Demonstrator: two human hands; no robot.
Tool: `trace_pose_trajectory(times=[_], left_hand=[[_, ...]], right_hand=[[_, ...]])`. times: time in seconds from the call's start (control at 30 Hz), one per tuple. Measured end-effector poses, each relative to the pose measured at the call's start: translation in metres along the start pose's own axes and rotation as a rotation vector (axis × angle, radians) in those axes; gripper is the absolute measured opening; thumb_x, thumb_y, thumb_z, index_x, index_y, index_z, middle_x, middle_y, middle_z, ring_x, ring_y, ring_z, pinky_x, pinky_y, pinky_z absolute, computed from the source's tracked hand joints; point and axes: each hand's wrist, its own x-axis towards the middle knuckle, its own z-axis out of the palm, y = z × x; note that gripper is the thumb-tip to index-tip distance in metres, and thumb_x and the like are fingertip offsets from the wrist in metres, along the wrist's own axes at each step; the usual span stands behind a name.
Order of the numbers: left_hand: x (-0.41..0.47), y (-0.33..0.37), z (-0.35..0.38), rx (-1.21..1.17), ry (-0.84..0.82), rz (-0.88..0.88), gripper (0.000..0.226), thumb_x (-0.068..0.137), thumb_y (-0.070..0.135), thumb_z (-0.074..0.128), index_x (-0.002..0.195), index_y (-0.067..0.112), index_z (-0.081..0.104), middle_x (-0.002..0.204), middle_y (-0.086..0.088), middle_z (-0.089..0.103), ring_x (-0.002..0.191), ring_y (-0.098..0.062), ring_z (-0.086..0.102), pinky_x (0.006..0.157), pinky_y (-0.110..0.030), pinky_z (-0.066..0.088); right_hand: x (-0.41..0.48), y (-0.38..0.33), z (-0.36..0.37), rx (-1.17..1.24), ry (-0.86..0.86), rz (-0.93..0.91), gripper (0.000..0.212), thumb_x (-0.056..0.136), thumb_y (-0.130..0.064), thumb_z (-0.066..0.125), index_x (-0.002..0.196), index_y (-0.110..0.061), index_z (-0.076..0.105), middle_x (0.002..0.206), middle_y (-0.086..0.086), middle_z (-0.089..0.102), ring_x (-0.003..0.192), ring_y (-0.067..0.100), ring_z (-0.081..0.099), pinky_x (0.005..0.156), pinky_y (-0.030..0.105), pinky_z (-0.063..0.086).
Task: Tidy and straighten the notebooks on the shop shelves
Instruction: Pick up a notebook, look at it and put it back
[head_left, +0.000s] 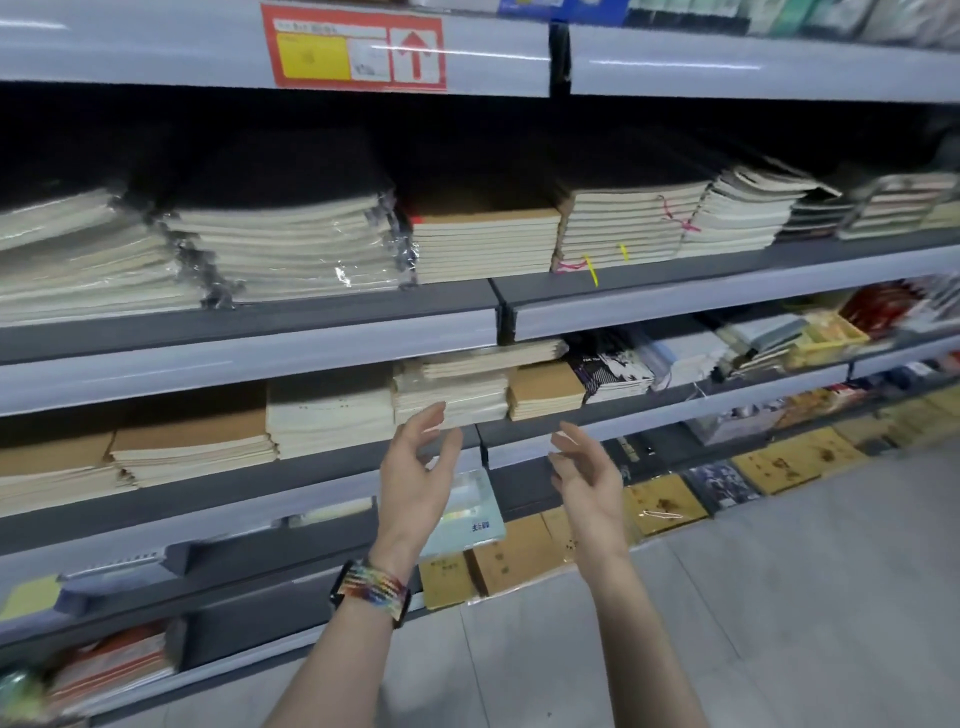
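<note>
Stacks of notebooks fill the shop shelves. On the middle shelf a cream stack (449, 397) carries a few notebooks lying askew on top (485, 358), and a small brown-covered stack (545, 389) sits beside it on the right. My left hand (415, 478) is raised just in front of the cream stack, fingers apart, holding nothing. My right hand (587, 475) is level with it, palm turned inward, also empty, below the brown stack. Neither hand touches a notebook. A coloured beaded band (371, 592) is on my left wrist.
The upper shelf (363, 306) holds plastic-wrapped cream stacks (280, 244), a brown-topped stack (483, 241) and stacks with pink and yellow ribbons (623, 228). Brown-covered stacks (187, 447) lie at the middle shelf's left. Lower shelves hold yellow-brown books (660, 501). Grey floor tiles (779, 597) lie to the right.
</note>
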Motion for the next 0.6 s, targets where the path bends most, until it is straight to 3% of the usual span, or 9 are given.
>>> trace_pose_trajectory(times=[0.17,0.43,0.6], left_hand=[[-0.021,0.017,0.032,0.007,-0.063,0.06,0.038,0.095,0.035,0.062,0.132,0.035,0.057,0.127,0.019,0.06,0.11,0.006,0.058,0.098,-0.039,0.053],[-0.052,0.041,0.075,0.021,-0.137,0.127,0.036,0.096,0.03,0.062,0.132,0.029,0.058,0.118,0.015,0.064,0.106,0.004,0.06,0.094,-0.021,0.047],[-0.071,0.055,0.103,0.02,-0.168,0.133,0.032,0.096,0.028,0.062,0.128,0.031,0.06,0.113,0.015,0.065,0.102,0.006,0.06,0.083,-0.01,0.046]], right_hand=[[-0.007,-0.002,-0.044,0.035,0.06,-0.052,0.033,0.1,-0.008,0.056,0.12,-0.032,0.067,0.111,-0.012,0.07,0.114,0.008,0.063,0.108,0.042,0.048],[-0.019,-0.001,-0.11,0.032,0.135,-0.072,0.035,0.099,-0.006,0.057,0.119,-0.033,0.067,0.103,-0.021,0.072,0.109,0.005,0.065,0.106,0.043,0.05],[-0.026,-0.002,-0.145,0.055,0.166,-0.094,0.036,0.099,-0.005,0.055,0.119,-0.033,0.066,0.109,-0.014,0.072,0.112,0.012,0.065,0.106,0.044,0.049]])
